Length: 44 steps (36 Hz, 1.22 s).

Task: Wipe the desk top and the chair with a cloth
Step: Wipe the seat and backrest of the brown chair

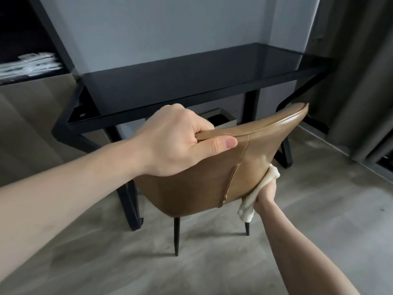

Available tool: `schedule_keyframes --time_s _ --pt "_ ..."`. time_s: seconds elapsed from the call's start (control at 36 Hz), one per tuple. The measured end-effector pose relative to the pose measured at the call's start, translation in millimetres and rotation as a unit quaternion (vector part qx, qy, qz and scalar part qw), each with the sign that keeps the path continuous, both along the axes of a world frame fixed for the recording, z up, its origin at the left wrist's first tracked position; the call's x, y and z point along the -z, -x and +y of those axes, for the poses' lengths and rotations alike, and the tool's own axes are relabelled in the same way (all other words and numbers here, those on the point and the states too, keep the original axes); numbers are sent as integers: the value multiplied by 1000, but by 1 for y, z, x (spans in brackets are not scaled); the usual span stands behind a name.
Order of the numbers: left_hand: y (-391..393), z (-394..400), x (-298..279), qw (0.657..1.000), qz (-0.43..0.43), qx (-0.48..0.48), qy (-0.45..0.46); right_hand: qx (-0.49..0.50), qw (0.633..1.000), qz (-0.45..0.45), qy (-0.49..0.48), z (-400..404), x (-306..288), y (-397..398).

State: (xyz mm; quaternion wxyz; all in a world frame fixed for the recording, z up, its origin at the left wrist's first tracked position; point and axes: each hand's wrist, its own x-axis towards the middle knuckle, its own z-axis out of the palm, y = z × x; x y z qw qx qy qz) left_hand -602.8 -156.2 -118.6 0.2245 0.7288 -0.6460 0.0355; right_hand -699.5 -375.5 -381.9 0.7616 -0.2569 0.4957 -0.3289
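Note:
A brown leather chair (191, 188) with thin black legs stands in front of the black glass-topped desk (180, 81), its curved back towards me. My left hand (176, 141) grips the top edge of the backrest, thumb on the near side. My right hand (265, 193) holds a cream cloth (253, 199) pressed against the right outer side of the backrest; part of the cloth hangs below the hand. The chair seat is hidden behind the backrest.
A small bin (221, 119) sits on the floor under the desk. A dark shelf unit at the left holds white packets (32, 64). Grey curtains (361, 81) hang at the right. The floor is pale wood.

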Motion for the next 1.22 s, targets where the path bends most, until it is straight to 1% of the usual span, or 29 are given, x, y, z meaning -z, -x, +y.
schedule_keyframes --time_s 0.03,0.08,0.14,0.25,0.33,0.36,0.42,0.53,0.61,0.69,0.86,0.94,0.97,1.03,1.11,1.17,1.22 --pt "0 0 1 1000 0 3 3 7 1000 -11 15 0 9 -1" --pt "-1 -2 3 1000 2 10 8 16 1000 -2 22 0 27 -5" --pt "-1 -1 3 1000 4 17 12 7 999 22 22 -1 47 -10" --pt "-4 -1 1 999 12 34 11 -41 996 81 -22 -10 94 -18" --pt "-5 -2 1 999 1 41 15 -61 990 126 -29 -21 121 -21" --pt "-5 -2 0 999 -1 42 15 -69 989 130 -23 -18 115 -20" --pt "-3 -1 0 999 1 45 16 -53 990 125 -39 -14 111 -19" --pt "2 -2 -4 999 6 37 20 4 997 67 -43 3 80 -5" --pt "4 -2 -7 999 5 29 23 11 1000 0 -11 5 60 14" --pt "6 1 -10 1000 8 14 19 9 999 -35 7 7 25 27" --pt "10 8 -11 1000 13 -14 3 9 999 -28 29 20 -55 36" --pt "13 10 -13 1000 13 -28 -7 0 997 -78 23 30 -96 33" --pt "13 9 -14 999 19 -29 -10 3 996 -81 37 34 -108 34" --pt "13 10 -16 998 39 -36 -15 14 995 -61 81 47 -136 37" --pt "14 13 -20 995 79 -57 -29 32 992 -80 91 73 -171 43" --pt "12 12 -22 991 103 -79 -45 51 987 -51 142 90 -185 42" --pt "7 10 -21 985 139 -78 -68 59 985 -27 162 114 -192 39"
